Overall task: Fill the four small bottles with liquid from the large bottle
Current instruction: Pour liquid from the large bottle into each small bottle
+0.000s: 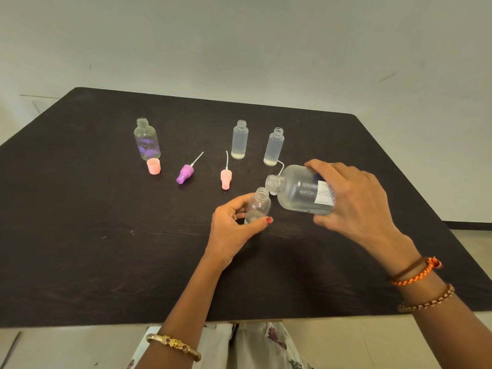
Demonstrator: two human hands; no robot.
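Note:
My right hand (354,201) grips the large clear bottle (298,190), tipped on its side with its open mouth over the neck of a small clear bottle (257,205). My left hand (234,225) holds that small bottle upright on the black table (106,249); a little liquid lies at its bottom. Two frosted small bottles (240,139) (274,147) stand open behind, each holding liquid. A fourth small bottle (146,139) with purple marks stands open at the far left.
Loose caps lie between the bottles and my hands: a pink cap (154,166), a purple spray top (185,173) and a pink spray top (226,177), each spray top with a thin tube. Another thin white tube (281,166) shows behind the large bottle.

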